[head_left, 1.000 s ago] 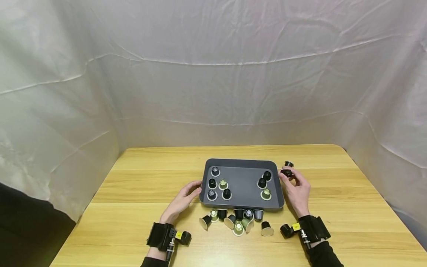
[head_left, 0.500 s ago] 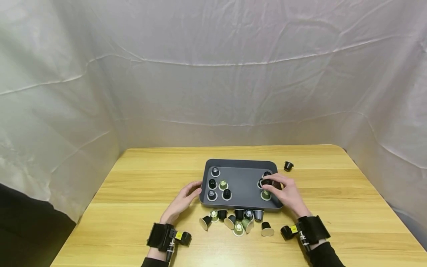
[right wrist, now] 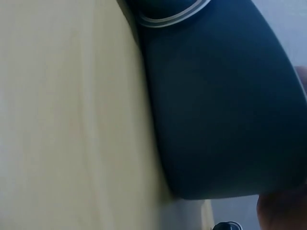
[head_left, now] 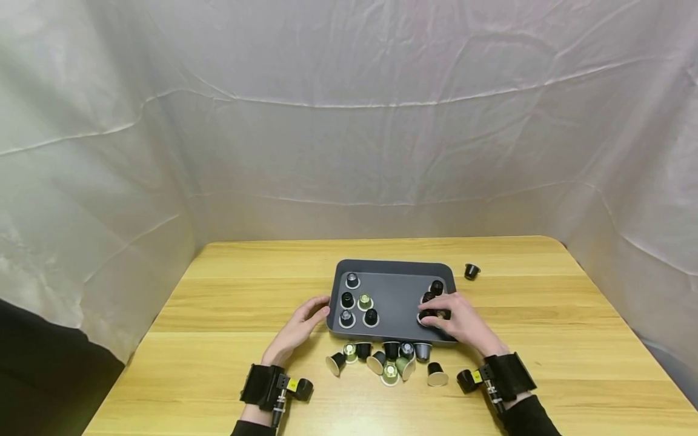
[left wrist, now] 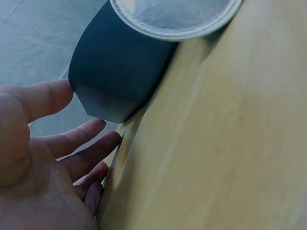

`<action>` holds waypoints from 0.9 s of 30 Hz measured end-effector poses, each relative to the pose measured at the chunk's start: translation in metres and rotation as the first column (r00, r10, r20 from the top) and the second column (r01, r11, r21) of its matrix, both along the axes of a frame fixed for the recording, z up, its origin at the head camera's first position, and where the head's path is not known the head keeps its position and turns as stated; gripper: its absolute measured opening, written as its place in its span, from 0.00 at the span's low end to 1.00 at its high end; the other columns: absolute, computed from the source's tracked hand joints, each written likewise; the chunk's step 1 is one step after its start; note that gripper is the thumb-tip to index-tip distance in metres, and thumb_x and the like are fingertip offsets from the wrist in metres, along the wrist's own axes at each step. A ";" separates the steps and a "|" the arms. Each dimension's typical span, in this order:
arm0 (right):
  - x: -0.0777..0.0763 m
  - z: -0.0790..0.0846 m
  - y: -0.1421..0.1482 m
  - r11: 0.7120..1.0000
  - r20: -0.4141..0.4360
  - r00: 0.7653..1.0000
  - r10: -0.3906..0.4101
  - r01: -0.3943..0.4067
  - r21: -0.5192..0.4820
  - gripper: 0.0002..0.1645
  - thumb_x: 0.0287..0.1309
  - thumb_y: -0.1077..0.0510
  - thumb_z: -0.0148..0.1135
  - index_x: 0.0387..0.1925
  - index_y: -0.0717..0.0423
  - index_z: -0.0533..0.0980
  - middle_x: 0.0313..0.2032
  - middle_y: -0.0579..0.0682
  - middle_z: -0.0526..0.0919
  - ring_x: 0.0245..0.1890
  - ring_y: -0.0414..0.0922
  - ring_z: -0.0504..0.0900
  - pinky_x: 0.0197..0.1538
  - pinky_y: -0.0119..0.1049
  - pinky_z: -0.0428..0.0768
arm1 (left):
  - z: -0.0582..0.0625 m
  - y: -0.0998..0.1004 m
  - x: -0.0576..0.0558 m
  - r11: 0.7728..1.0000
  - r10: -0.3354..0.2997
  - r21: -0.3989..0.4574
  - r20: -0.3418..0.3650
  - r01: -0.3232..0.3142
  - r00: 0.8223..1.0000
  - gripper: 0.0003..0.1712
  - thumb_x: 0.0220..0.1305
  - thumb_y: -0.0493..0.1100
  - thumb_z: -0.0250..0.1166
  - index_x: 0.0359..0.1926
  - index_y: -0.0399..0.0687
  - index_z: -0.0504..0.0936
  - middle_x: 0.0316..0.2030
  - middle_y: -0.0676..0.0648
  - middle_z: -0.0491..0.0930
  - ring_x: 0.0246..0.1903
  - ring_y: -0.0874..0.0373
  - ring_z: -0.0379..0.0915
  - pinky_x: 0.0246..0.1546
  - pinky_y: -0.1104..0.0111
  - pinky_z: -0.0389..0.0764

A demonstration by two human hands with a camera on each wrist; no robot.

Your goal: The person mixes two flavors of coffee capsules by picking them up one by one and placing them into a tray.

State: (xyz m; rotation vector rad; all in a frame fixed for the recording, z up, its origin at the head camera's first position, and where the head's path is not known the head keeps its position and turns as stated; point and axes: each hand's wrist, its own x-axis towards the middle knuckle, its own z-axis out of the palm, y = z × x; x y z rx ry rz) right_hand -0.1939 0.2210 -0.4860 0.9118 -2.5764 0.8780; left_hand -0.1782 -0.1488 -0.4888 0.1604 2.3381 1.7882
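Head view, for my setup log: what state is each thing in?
Dark grey rectangular tray: flat, partly filled.
Five black, grey and green cup-shaped capsules, tray's left: standing, rims down.
Two black capsules, tray's far right: standing likewise.
Capsules in front: loose, some on their sides.
Lone black capsule right of tray: on wooden table.
Left hand: touching tray.
Right hand: pinching another black capsule over tray.

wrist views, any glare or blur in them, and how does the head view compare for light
Left wrist: dim and bluish, with bright reflections on the capsule lid at the top; right wrist: also dim, the tray dark and nearly featureless, the grain of the table soft; head: brighter, with a pale sheen on the table's near part.
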 end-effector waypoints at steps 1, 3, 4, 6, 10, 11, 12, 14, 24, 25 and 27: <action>0.000 0.000 0.000 1.000 0.000 1.000 0.000 0.000 0.012 0.16 0.49 0.56 0.76 0.43 0.52 0.87 0.41 0.47 0.91 0.42 0.46 0.87 0.51 0.46 0.80 | 0.000 0.000 0.000 1.000 -0.001 0.001 0.000 0.001 1.000 0.28 0.75 0.46 0.56 0.70 0.37 0.69 0.70 0.35 0.70 0.72 0.39 0.61 0.77 0.44 0.56; 0.001 0.000 -0.001 0.999 0.008 1.000 -0.004 0.003 0.038 0.17 0.49 0.55 0.76 0.44 0.52 0.87 0.41 0.47 0.91 0.42 0.46 0.87 0.50 0.45 0.79 | 0.000 0.000 0.000 1.000 -0.004 0.002 0.000 0.004 1.000 0.28 0.75 0.46 0.56 0.70 0.37 0.69 0.70 0.35 0.70 0.72 0.39 0.61 0.77 0.44 0.56; 0.001 0.000 -0.001 0.999 0.015 1.000 -0.005 0.004 0.047 0.17 0.49 0.55 0.76 0.44 0.51 0.87 0.41 0.47 0.91 0.42 0.46 0.86 0.50 0.45 0.79 | 0.000 0.000 0.000 1.000 -0.005 0.002 0.000 0.005 1.000 0.28 0.76 0.46 0.56 0.70 0.37 0.69 0.70 0.35 0.70 0.72 0.39 0.61 0.77 0.44 0.56; 0.001 0.000 -0.001 0.998 0.025 1.000 -0.008 0.006 0.059 0.18 0.49 0.54 0.76 0.44 0.51 0.87 0.41 0.47 0.91 0.42 0.45 0.86 0.50 0.45 0.78 | 0.000 0.000 0.000 1.000 -0.008 0.005 -0.003 0.008 1.000 0.27 0.76 0.46 0.55 0.70 0.37 0.69 0.70 0.35 0.70 0.72 0.39 0.61 0.77 0.44 0.56; 0.000 -0.002 -0.001 1.000 -0.008 1.000 0.000 0.000 -0.024 0.19 0.47 0.56 0.78 0.44 0.54 0.87 0.41 0.48 0.91 0.42 0.44 0.86 0.51 0.41 0.80 | 0.000 0.000 0.000 1.000 -0.007 0.009 -0.004 0.007 1.000 0.27 0.75 0.45 0.56 0.69 0.37 0.69 0.70 0.35 0.70 0.72 0.39 0.61 0.77 0.44 0.56; -0.001 -0.003 -0.001 0.996 -0.023 1.000 -0.006 0.004 -0.089 0.19 0.46 0.59 0.78 0.43 0.55 0.87 0.41 0.50 0.91 0.41 0.44 0.86 0.51 0.39 0.80 | 0.000 0.000 0.000 1.000 -0.008 0.006 -0.010 0.009 1.000 0.27 0.75 0.45 0.56 0.69 0.36 0.69 0.70 0.35 0.70 0.72 0.38 0.61 0.77 0.44 0.56; -0.001 -0.004 -0.001 0.986 -0.037 0.999 -0.025 0.018 -0.166 0.17 0.46 0.62 0.78 0.42 0.57 0.86 0.40 0.50 0.91 0.41 0.43 0.85 0.51 0.35 0.81 | 0.000 0.000 0.000 1.000 -0.008 0.008 -0.007 0.008 1.000 0.27 0.75 0.45 0.56 0.69 0.36 0.69 0.70 0.35 0.69 0.72 0.38 0.61 0.77 0.44 0.56; -0.002 -0.006 0.001 0.928 -0.036 0.995 -0.094 0.075 -0.365 0.14 0.47 0.68 0.76 0.39 0.62 0.86 0.37 0.51 0.90 0.39 0.40 0.84 0.50 0.29 0.80 | 0.000 0.000 0.001 1.000 -0.009 0.009 -0.006 0.009 1.000 0.27 0.75 0.45 0.56 0.69 0.36 0.69 0.70 0.35 0.69 0.72 0.38 0.61 0.77 0.44 0.56; -0.005 -0.017 0.019 0.353 0.461 0.806 -0.372 0.582 -0.733 0.18 0.69 0.60 0.60 0.38 0.77 0.81 0.18 0.42 0.78 0.21 0.36 0.72 0.26 0.22 0.72 | 0.000 0.000 0.001 1.000 -0.015 0.007 -0.003 0.015 1.000 0.28 0.75 0.44 0.56 0.70 0.34 0.68 0.70 0.33 0.69 0.72 0.38 0.61 0.77 0.44 0.56; -0.003 -0.014 0.019 0.358 0.482 0.794 -0.370 0.600 -0.715 0.18 0.69 0.60 0.60 0.39 0.77 0.81 0.18 0.42 0.77 0.21 0.36 0.71 0.26 0.23 0.71 | 0.000 0.000 0.001 1.000 -0.013 0.006 -0.004 0.013 1.000 0.28 0.76 0.45 0.56 0.70 0.35 0.68 0.70 0.34 0.69 0.72 0.38 0.61 0.77 0.44 0.56; 0.000 -0.006 0.018 0.390 0.505 0.781 -0.368 0.622 -0.679 0.18 0.69 0.60 0.59 0.38 0.78 0.80 0.17 0.42 0.74 0.20 0.35 0.69 0.26 0.24 0.70 | 0.001 0.001 0.001 1.000 -0.007 0.010 0.000 0.007 1.000 0.28 0.76 0.45 0.56 0.70 0.36 0.68 0.70 0.35 0.69 0.72 0.38 0.61 0.77 0.44 0.56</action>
